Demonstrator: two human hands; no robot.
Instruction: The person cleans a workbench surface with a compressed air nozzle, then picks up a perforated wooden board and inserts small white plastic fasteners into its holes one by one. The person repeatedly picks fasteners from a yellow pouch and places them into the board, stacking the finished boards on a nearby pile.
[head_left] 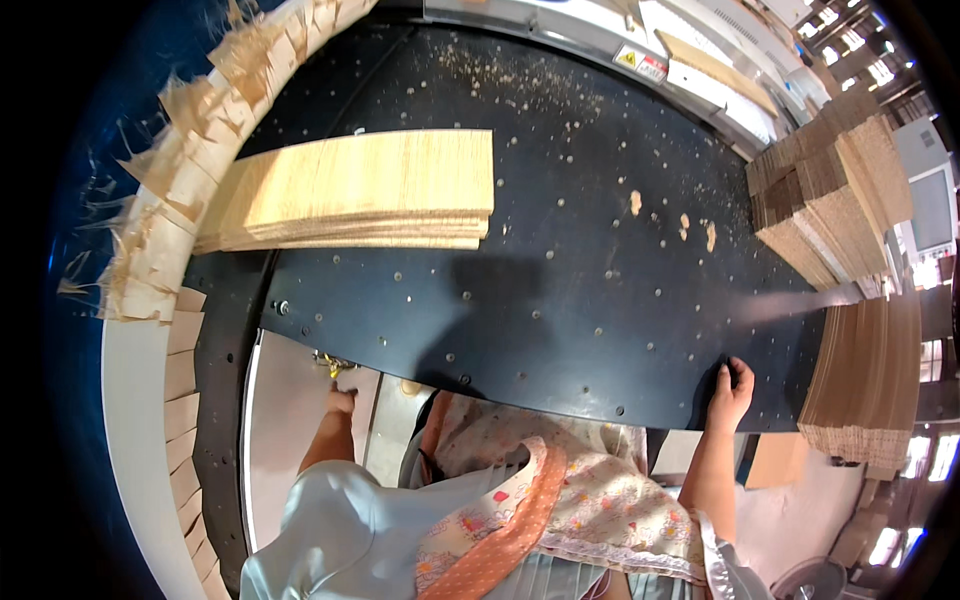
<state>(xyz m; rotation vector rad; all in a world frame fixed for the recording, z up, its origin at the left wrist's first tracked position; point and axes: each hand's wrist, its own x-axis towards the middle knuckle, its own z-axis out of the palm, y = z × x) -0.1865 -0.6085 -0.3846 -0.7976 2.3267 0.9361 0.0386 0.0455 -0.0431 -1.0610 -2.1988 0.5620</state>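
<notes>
My left hand (pixel 342 401) is low on the left, below the edge of the black table (pixel 560 330). Its fingertips are at a small yellow-and-metal fitting (pixel 332 367) near that edge; whether they grip it is too small to make out. At the table's front right, my right hand (pixel 733 393) rests by the edge with its fingers loosely apart and nothing in them. A short stack of light wood-grain boards (pixel 390 180) lies flat on the table's left part, out of reach of both hands.
Tall stacks of brown boards (pixel 862 385) and particleboard pieces (pixel 835 190) stand along the right. A white curved strip with ragged paper flaps (pixel 205 150) borders the left. Wood chips (pixel 635 203) and dust are scattered on the table. A machine with a warning label (pixel 640 62) spans the back.
</notes>
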